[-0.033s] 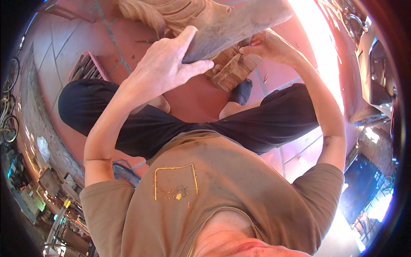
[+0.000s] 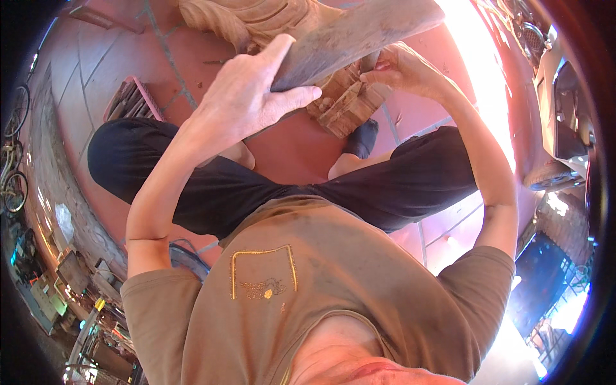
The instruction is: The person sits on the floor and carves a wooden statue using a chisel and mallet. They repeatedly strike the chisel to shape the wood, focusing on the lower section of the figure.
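Note:
My left hand [image 2: 247,96] grips the near left end of a long, grey, worn wooden block [image 2: 362,40], thumb below and index finger along its side. The block slants up to the right, above the floor. Under its middle, my right hand [image 2: 407,70] is closed, thumb and fingers pinched around a short rounded wooden handle [image 2: 369,61]; whether this joins the block cannot be seen. Behind and below the block lies a carved brown wooden piece [image 2: 263,22] with flowing grooves. Its blocky lower part [image 2: 351,106] shows between my hands and my feet.
A pink-edged tray [image 2: 136,99] of slim tools stands on the red tiled floor [image 2: 83,70], beside my left knee. A thin tool [image 2: 215,62] lies near the carving. A parked motorbike [image 2: 564,128] is at the right, and bicycles [image 2: 14,179] are at the far left.
The grey block has shifted very slightly to the right at its far end, and my left hand has moved a little with it. My right hand has barely moved.

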A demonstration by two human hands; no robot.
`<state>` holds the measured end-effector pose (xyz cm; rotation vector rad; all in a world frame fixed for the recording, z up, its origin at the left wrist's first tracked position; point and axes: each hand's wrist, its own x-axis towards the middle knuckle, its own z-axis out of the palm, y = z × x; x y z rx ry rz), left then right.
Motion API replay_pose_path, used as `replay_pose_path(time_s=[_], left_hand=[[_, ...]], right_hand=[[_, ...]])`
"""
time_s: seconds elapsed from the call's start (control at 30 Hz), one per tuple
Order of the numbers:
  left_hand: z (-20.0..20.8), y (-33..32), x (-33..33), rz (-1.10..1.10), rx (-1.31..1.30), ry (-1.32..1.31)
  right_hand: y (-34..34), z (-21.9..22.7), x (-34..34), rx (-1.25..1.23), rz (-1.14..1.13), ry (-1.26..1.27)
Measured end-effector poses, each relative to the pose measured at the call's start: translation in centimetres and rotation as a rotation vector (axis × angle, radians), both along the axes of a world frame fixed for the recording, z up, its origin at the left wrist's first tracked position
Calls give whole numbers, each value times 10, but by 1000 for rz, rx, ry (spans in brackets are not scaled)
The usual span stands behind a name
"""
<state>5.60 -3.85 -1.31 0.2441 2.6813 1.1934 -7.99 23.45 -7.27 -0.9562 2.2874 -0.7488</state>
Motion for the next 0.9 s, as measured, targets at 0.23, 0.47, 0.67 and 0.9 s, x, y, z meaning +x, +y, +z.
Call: replay_pose_path(time_s=[0.23,0.47,0.67,0.9], left_hand=[[-1,-1,-3,137,399,180],[-8,-5,-7,1,116,159],[-17,2,-4,60,147,227],[-1,2,-7,75,316,227]], right_hand=[[-1,6,-13,36,5,-102],[3,-3,-12,13,-20,-57],[-9,11,-5,86,29,0],[-2,1,-7,50,11,-11]])
